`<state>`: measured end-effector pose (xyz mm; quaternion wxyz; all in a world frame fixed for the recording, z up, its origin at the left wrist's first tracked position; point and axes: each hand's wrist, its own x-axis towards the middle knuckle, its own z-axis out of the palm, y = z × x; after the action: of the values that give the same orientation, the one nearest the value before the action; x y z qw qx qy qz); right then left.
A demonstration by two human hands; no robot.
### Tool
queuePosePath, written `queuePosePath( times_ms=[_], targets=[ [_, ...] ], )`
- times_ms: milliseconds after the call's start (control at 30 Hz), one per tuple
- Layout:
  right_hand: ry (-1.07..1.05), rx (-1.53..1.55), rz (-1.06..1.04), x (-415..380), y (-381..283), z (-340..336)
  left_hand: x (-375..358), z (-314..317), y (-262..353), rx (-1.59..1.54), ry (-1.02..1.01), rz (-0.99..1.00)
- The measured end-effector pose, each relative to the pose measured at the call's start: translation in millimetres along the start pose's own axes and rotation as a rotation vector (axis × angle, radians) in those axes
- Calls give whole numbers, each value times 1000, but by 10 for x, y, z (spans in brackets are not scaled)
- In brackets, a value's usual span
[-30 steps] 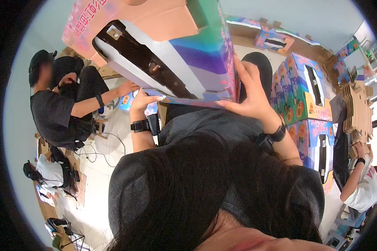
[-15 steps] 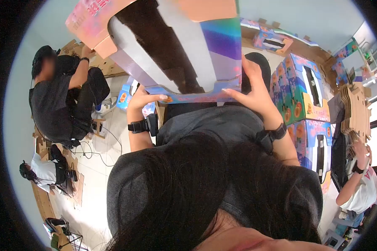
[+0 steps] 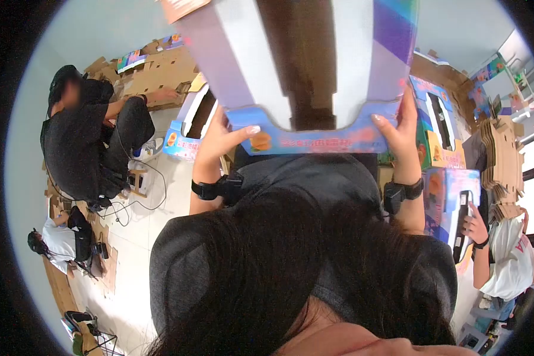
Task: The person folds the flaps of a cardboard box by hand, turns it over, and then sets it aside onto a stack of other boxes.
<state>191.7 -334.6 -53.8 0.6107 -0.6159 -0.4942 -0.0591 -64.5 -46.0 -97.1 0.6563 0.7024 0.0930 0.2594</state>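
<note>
I hold a printed cardboard fruit box in front of me, its blue near edge showing a fruit picture and lettering. White and purple panels flank a long dark opening down its middle. My left hand is closed on the near left corner, thumb over the blue edge. At the near right corner, my right hand grips likewise, thumb on the front and fingers along the side. The far end of the box runs out of view at the top.
Stacked printed boxes stand at my right; a co-worker's hand is at a lower box. Flat cardboard sheets lean beyond. Another box sits at left, near a seated person and a floor cable.
Both hands have shifted right with the box, which has turned from slanted to nearly straight. The right-hand co-worker's hand has come down to a stacked box. The seated person's arm has stretched over the cardboard.
</note>
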Motion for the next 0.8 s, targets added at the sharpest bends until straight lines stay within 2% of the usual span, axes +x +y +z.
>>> queuePosePath(
  times_ms=[100, 133, 167, 200, 233, 300, 367, 433, 500, 600, 633, 700, 767, 800],
  targets=[
    [36, 289, 132, 23, -20, -133, 105, 188, -30, -44, -64, 146],
    [29, 345, 151, 32, 72, -255, 92, 273, 26, -5, -138, 128],
    [23, 401, 169, 86, 22, -270, 113, 257, -18, -24, -124, 121],
    [59, 328, 161, 85, -57, -277, 144, 229, -111, -42, -111, 113],
    [39, 212, 70, 131, -149, -304, 164, 218, -174, -61, -99, 104],
    [-7, -27, -105, 253, -345, -318, 284, 24, -418, 34, 70, 212],
    [-27, -233, -229, 310, -440, -442, 554, -239, -618, -4, 281, 180],
    [-103, -421, -361, 410, -722, -577, 409, -139, -347, 3, 387, 327],
    [-179, -387, -359, 498, -899, -695, 310, -93, -171, 16, 476, 425],
    [-306, -324, -336, 636, -1160, -817, 274, -272, -248, 116, 441, 583],
    [-353, -302, -341, 689, -1230, -818, 268, -271, -332, 93, 509, 615],
    [-457, -326, -311, 797, -1270, -859, 202, -268, -448, 4, 648, 527],
    [-535, -334, -255, 901, -1240, -839, 171, -489, -750, 343, 631, 500],
    [-558, -333, -214, 943, -1210, -809, 145, -353, -581, 339, 635, 527]
  ],
)
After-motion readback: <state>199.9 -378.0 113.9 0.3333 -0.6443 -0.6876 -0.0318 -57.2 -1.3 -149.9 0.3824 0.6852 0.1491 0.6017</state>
